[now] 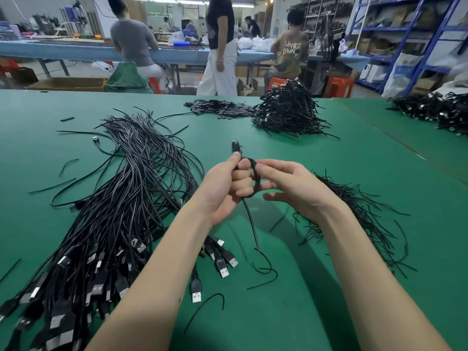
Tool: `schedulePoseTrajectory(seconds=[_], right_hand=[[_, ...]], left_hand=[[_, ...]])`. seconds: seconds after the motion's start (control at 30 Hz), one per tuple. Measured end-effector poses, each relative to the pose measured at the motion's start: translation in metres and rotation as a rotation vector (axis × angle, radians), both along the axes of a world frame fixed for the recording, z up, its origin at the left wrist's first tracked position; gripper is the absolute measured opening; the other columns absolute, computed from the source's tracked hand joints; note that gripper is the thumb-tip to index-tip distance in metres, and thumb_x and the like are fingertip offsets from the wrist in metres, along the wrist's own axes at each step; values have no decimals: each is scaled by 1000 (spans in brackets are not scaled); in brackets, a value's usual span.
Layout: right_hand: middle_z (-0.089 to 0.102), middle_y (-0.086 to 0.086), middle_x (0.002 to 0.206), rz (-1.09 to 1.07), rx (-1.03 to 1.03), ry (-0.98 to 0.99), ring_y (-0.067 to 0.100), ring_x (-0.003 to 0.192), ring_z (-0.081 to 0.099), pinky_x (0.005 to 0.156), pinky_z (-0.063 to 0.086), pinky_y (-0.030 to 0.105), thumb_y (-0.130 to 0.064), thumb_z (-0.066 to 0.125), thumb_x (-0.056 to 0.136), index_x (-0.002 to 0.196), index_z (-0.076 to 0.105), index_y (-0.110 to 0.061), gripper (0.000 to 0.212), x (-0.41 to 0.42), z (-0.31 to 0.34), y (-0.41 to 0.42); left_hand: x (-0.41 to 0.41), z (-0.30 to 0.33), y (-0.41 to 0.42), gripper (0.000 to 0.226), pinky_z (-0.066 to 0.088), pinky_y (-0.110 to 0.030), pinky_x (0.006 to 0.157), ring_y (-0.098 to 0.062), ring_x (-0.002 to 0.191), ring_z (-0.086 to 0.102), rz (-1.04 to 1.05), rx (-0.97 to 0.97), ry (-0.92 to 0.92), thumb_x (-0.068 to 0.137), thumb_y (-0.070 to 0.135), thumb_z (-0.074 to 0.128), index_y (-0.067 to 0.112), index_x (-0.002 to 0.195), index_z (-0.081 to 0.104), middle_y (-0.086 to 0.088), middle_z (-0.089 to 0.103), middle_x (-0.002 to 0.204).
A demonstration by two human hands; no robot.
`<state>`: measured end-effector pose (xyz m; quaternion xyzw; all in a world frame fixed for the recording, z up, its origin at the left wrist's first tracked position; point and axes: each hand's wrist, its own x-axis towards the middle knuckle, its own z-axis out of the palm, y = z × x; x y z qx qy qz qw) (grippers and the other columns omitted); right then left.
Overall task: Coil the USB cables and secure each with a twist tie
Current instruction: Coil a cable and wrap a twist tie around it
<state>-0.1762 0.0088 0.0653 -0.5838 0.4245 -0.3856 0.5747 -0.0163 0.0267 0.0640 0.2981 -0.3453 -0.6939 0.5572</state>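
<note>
Broadly, we work over a green desk (329,153), with a big bundle of loose cables (121,198) at our left and twist ties (354,211) at our right. Our left hand (225,188) grips a small coiled cable (250,178) above the desk; our right hand's (291,183) fingers (266,171) pinch its loop.

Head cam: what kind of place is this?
Likely a cable assembly or packing workshop: loose USB cables heaped on a green table, finished coils piled behind, storage shelving on the right.
</note>
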Motion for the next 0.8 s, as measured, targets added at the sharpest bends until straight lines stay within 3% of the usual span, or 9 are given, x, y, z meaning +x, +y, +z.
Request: schedulePoseTrajectory(seconds=[0.13,0.2,0.27,0.37,0.43,0.57,0.67,0.8], right_hand=[[72,-11,70,-246,-249,214,3,59,55,58,46,19,-25,76,90,91,78,-26,2,5,-4,-3],[70,-11,66,-298,-263,169,4,55,56,53,47,19,-24,76,90,91,77,-24,1,8,-4,-3],[74,-8,72,-239,-171,180,5,56,60,51,48,19,-30,73,93,96,73,-22,9,8,-2,-2],[79,1,94,66,35,365,8,58,60,52,47,18,-44,70,92,107,73,-16,33,-4,3,1],[79,7,96,217,126,374,10,58,59,53,49,18,-31,74,92,112,70,-8,31,-11,3,4],[76,12,83,159,134,270,12,54,58,53,53,19,-4,76,88,115,63,-1,30,-4,-3,3],[77,14,89,162,157,209,13,56,60,54,53,19,-5,76,88,116,61,-3,31,-2,-4,2],[73,2,98,192,105,121,13,74,66,61,53,20,-13,77,88,116,69,-16,29,-11,-7,2]], left_hand=[[-7,-3,0,39,35,-22,56,-9,48,20,15,-24,-85,111,29,28,15,78,45,7,12,61],[-11,-3,-2,34,38,-25,63,-10,49,26,42,-36,-71,110,23,30,13,83,47,7,20,56],[-12,-4,-4,30,39,-24,63,-9,49,29,91,-58,-82,110,16,28,12,85,46,8,24,54],[-7,-7,-5,28,39,-23,59,-9,49,29,158,-60,-69,109,15,28,12,88,45,6,22,59],[-3,-8,-6,28,39,-22,60,-9,49,30,177,-55,-20,110,17,29,11,88,46,5,22,62],[-5,-8,-7,29,42,-25,64,-9,51,35,168,-80,1,110,21,30,11,90,47,6,27,61],[-8,-12,-5,28,40,-26,63,-10,52,34,176,-127,-103,110,20,29,11,91,46,6,27,59],[-6,-12,-3,26,42,-27,64,-10,52,28,68,-189,-152,110,18,29,10,91,45,4,15,64]])
